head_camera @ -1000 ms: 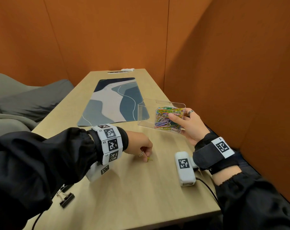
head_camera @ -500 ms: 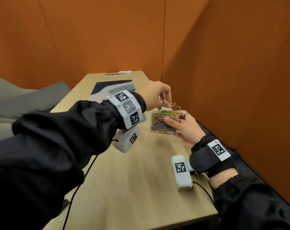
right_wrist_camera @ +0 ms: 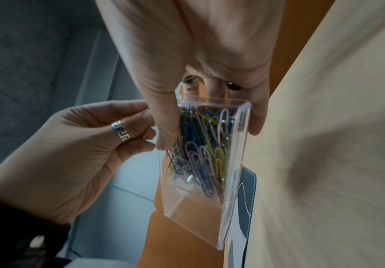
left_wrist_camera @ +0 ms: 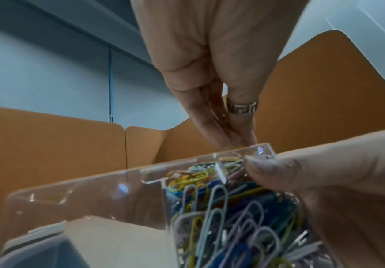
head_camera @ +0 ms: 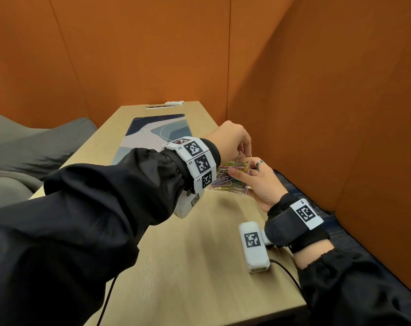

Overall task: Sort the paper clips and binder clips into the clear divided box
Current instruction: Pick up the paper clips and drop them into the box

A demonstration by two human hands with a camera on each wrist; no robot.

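Observation:
My right hand [head_camera: 246, 170] holds the clear divided box [head_camera: 232, 187] tilted above the table, thumb on one wall and fingers on the opposite side. In the right wrist view its thumb and fingers [right_wrist_camera: 255, 123] clamp the box [right_wrist_camera: 198, 199]. One compartment is packed with coloured paper clips [head_camera: 225, 182], the one beside it looks empty [left_wrist_camera: 118, 195]. My left hand [head_camera: 243, 157] reaches across, fingertips pinched together right at the box's upper rim [left_wrist_camera: 235, 142]. A sliver of a yellow paper clip [left_wrist_camera: 237, 146] shows between them. No binder clips are in view.
A white tagged device [head_camera: 253, 245] with a black cable lies on the wooden table [head_camera: 188, 278] near my right wrist. A blue-grey patterned desk mat [head_camera: 157, 128] lies further back. Orange walls close off the right and far sides; a grey sofa [head_camera: 35, 142] stands left.
My left hand rose from the tabletop with a yellow paper clip and came down to the box's rim. The right hand kept hold of the box and drew it slightly closer.

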